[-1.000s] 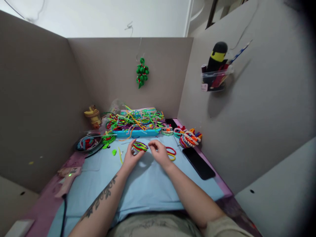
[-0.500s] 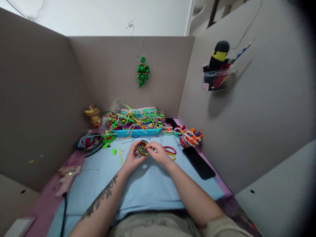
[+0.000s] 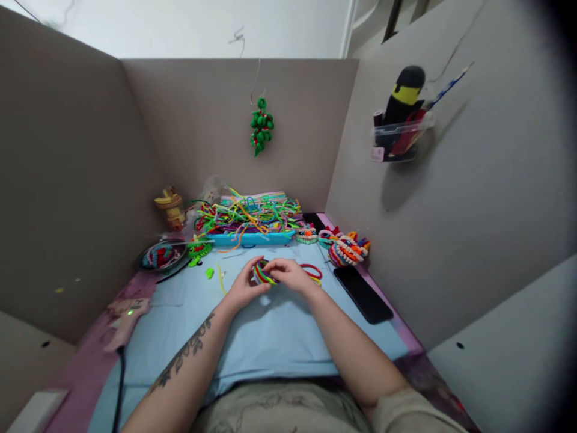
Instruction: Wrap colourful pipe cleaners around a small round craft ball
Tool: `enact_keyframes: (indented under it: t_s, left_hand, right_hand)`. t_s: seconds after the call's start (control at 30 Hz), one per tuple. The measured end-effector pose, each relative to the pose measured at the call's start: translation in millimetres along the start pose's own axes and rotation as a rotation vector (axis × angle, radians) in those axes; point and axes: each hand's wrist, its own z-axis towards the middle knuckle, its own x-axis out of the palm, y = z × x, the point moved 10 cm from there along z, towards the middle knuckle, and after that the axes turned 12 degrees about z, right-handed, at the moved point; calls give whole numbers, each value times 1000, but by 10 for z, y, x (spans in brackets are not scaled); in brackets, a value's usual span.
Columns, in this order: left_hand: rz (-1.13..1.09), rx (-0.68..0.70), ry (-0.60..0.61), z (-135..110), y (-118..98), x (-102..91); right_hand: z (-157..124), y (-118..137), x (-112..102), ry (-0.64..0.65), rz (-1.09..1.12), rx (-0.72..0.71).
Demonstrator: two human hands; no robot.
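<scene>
Between my hands is a small round piece of coiled multicoloured fuzzy cord [image 3: 263, 273], with red, yellow, green and purple bands. My left hand [image 3: 246, 284] is wrapped round its left side, thumb below. From the right, the bent fingers of my right hand [image 3: 288, 275] press on the same piece and cover part of it. Red and yellow loops of cord [image 3: 314, 272] lie just beyond my right hand. A thin yellow strip [image 3: 220, 278] and a bright green scrap [image 3: 210, 273] rest on the blue cloth [image 3: 270, 343] to the left.
A blue tray [image 3: 252, 239] heaped with coloured cords stands at the back. At right are a black phone [image 3: 363, 294] and striped cord figures [image 3: 347, 248]. A pink glue gun [image 3: 128, 325] with a lit green light and a dark bowl [image 3: 162, 257] are at left. Grey partitions surround the table.
The coiled piece has tilted between my hands, so its banded side shows more and its opening less. My right fingers have shifted over its top. The view has moved slightly.
</scene>
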Motion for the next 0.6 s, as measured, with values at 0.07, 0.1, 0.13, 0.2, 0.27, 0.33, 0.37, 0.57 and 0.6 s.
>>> enact_keyframes:
  t_s: [0.07,0.1,0.13,0.2,0.27,0.33,0.37,0.57,0.6]
  left_hand:
    - [-86,-59,65,-10,33,59]
    - [-121,-94,95,-20,52,89]
    - [-158,-133,119,-32,76,115]
    - [-247,-204,152,-57,122,160]
    - [-344,-247,166,-74,153,194]
    - [-417,-275,178,-86,181,227]
    - [-442,-283,187,-92,191,245]
    - [-497,-296,243,-130,195,344]
    - [-492,-300,247,-134,192,355]
  right_hand:
    - [5,-6,-36,-7,-20,10]
    - [7,0,-48,-10,-28,2]
    - [8,9,-53,-10,-40,-12]
    - [9,31,-38,3,-70,-48]
    - [6,47,-13,19,-98,-82]
    - [3,56,-11,9,-119,-107]
    - [1,64,-18,-6,-134,-120]
    - [-14,138,11,-32,-254,-188]
    - [-15,155,14,-37,-270,-201]
